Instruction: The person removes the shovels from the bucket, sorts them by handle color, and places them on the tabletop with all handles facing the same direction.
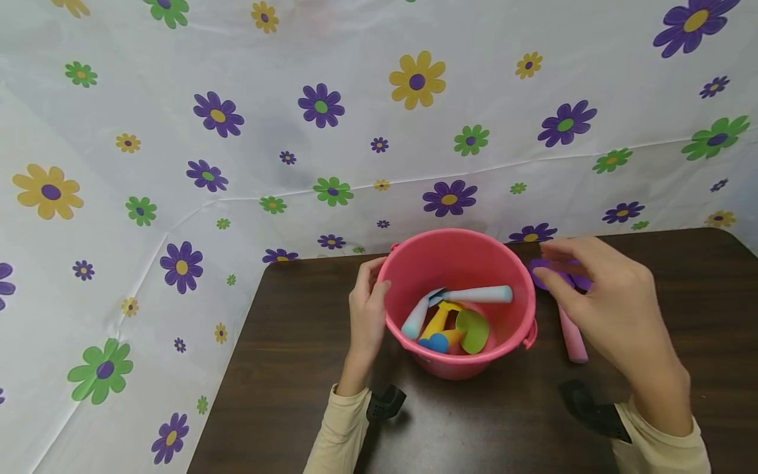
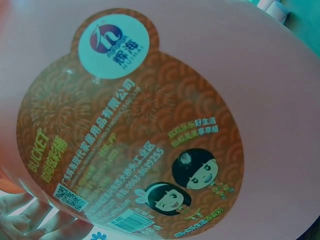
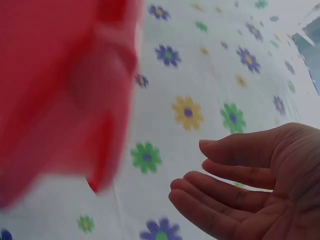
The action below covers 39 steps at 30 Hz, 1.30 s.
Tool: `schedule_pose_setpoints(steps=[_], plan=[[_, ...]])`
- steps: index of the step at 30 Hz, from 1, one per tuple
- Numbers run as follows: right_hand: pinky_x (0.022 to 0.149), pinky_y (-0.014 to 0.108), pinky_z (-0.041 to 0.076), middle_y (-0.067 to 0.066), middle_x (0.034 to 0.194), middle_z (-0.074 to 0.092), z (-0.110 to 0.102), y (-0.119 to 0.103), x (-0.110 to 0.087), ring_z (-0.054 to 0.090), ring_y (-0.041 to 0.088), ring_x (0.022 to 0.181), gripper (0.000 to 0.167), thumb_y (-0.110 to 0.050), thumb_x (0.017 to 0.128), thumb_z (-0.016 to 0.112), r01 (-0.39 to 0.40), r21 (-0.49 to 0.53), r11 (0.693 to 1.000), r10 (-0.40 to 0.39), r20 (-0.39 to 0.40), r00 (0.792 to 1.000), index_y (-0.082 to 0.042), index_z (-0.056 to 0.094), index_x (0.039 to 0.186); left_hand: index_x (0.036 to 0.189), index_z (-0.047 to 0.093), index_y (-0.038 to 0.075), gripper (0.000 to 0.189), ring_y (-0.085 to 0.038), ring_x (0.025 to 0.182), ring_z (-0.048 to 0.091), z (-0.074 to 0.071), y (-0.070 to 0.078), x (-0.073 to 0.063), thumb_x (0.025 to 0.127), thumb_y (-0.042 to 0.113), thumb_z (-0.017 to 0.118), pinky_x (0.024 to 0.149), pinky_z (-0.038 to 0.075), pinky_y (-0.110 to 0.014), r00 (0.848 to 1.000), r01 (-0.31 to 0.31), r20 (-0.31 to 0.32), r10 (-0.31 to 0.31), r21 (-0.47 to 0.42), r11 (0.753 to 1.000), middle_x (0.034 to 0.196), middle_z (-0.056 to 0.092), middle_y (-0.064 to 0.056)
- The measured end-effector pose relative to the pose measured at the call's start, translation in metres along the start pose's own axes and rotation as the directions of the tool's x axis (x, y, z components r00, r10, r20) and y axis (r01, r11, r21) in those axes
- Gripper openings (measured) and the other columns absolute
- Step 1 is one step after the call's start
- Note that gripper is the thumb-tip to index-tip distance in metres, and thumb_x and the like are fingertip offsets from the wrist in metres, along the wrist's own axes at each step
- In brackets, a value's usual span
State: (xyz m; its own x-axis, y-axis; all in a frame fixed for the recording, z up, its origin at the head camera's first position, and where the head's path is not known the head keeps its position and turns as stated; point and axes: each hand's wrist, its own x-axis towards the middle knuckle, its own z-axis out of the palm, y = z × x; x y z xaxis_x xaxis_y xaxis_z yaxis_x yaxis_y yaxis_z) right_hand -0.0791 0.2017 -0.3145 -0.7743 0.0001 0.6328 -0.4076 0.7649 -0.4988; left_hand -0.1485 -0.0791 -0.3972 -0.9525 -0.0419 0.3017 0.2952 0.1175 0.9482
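Note:
A pink bucket (image 1: 450, 368) stands upright on the table, and its printed label (image 2: 130, 125) fills the left wrist view. My left hand (image 1: 368, 309) grips its left rim. Inside lie a toy tool with a pale blue handle (image 1: 482, 294), a second pale-handled tool (image 1: 416, 319), a yellow piece (image 1: 437, 321), a blue heart-shaped piece (image 1: 437, 342) and a green scoop-like piece (image 1: 474, 331). My right hand (image 1: 616, 309) hovers right of the bucket, fingers loosely bent with nothing between them. Partly hidden behind it lies a purple-headed toy tool with a pink handle (image 1: 572, 336).
The dark wooden table (image 1: 284, 368) ends against a white sheet (image 1: 355, 79) printed with flowers, which hangs behind and to the left. The bucket's handle lug (image 1: 531, 334) sticks out on its right side. Black wrist mounts (image 1: 385, 403) sit at both cuffs.

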Motion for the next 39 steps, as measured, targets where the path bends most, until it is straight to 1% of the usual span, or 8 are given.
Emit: schedule_pose_setpoints(steps=[2,5,8,14,20,26,34,39], plan=[[0.086,0.002,0.040,0.019,0.108,0.072,0.007,-0.005,0.000,0.073,0.038,0.091,0.048,0.007,0.072,0.089,0.028,0.013,1.000,-0.029,0.037,0.999,0.003,0.071,0.117,0.135,0.057,0.008,0.038,-0.029,0.112,0.067,0.000,0.000,0.000,0.097,0.006,0.058,0.093,0.058,-0.050,1.000,-0.001,-0.001,0.001,-0.003,1.000,0.131,0.066,-0.007],[0.080,0.027,0.059,0.019,0.108,0.072,0.020,-0.009,0.001,0.073,0.038,0.091,0.049,0.005,0.073,0.089,0.047,0.030,0.998,-0.050,0.106,0.993,0.003,0.070,0.118,0.135,0.057,0.008,0.038,-0.031,0.113,0.067,0.000,0.000,0.000,0.097,0.006,0.058,0.093,0.058,-0.052,1.000,-0.002,-0.002,0.002,-0.006,1.000,0.131,0.066,-0.008],[0.070,0.054,0.062,0.021,0.110,0.070,0.033,-0.013,0.001,0.071,0.036,0.088,0.048,0.004,0.076,0.087,0.031,0.033,0.999,-0.037,0.194,0.980,0.005,0.068,0.120,0.135,0.058,0.008,0.038,-0.031,0.113,0.067,0.000,-0.001,0.001,0.097,0.007,0.058,0.094,0.057,-0.052,1.000,0.000,0.000,0.000,-0.007,1.000,0.131,0.066,-0.008],[0.080,0.057,0.060,0.025,0.119,0.066,0.051,-0.015,0.002,0.067,0.040,0.099,0.051,0.002,0.083,0.079,-0.019,-0.013,1.000,0.023,0.374,0.927,0.006,0.061,0.130,0.135,0.058,0.010,0.037,-0.027,0.113,0.067,0.001,0.000,0.002,0.098,0.009,0.058,0.093,0.058,-0.047,1.000,0.010,0.006,-0.010,-0.005,1.000,0.131,0.066,-0.004],[0.084,0.058,0.059,0.024,0.118,0.068,0.058,-0.018,0.005,0.066,0.041,0.107,0.045,0.004,0.083,0.079,-0.029,-0.020,0.999,0.034,0.413,0.910,0.006,0.065,0.125,0.135,0.058,0.010,0.038,-0.027,0.111,0.067,0.002,0.002,0.003,0.097,0.010,0.058,0.093,0.059,-0.045,1.000,0.007,0.004,-0.007,0.002,1.000,0.131,0.067,-0.004],[0.082,0.057,0.060,0.022,0.108,0.070,0.061,-0.020,0.009,0.066,0.039,0.098,0.043,0.003,0.081,0.081,-0.074,-0.079,0.994,0.103,0.484,0.869,0.008,0.067,0.121,0.135,0.058,0.010,0.038,-0.026,0.111,0.067,0.001,0.004,0.003,0.096,0.010,0.058,0.092,0.059,-0.042,1.000,0.006,0.001,-0.006,0.007,1.000,0.130,0.067,-0.003],[0.076,0.053,0.062,0.015,0.091,0.069,0.066,-0.026,0.012,0.064,0.032,0.085,0.035,0.002,0.080,0.083,-0.072,-0.145,0.987,0.137,0.513,0.847,0.006,0.069,0.111,0.135,0.058,0.009,0.038,-0.027,0.112,0.067,0.000,0.002,0.003,0.097,0.011,0.058,0.093,0.059,-0.044,1.000,0.021,-0.003,-0.021,0.004,1.000,0.131,0.067,-0.004],[0.075,0.052,0.062,0.016,0.095,0.072,0.066,-0.026,0.011,0.066,0.030,0.080,0.042,0.002,0.079,0.083,-0.051,-0.176,0.983,0.137,0.519,0.844,0.006,0.068,0.118,0.135,0.058,0.009,0.037,-0.026,0.112,0.067,0.000,0.001,0.002,0.098,0.011,0.057,0.093,0.059,-0.044,1.000,0.026,0.002,-0.026,-0.007,1.000,0.131,0.067,-0.003]])
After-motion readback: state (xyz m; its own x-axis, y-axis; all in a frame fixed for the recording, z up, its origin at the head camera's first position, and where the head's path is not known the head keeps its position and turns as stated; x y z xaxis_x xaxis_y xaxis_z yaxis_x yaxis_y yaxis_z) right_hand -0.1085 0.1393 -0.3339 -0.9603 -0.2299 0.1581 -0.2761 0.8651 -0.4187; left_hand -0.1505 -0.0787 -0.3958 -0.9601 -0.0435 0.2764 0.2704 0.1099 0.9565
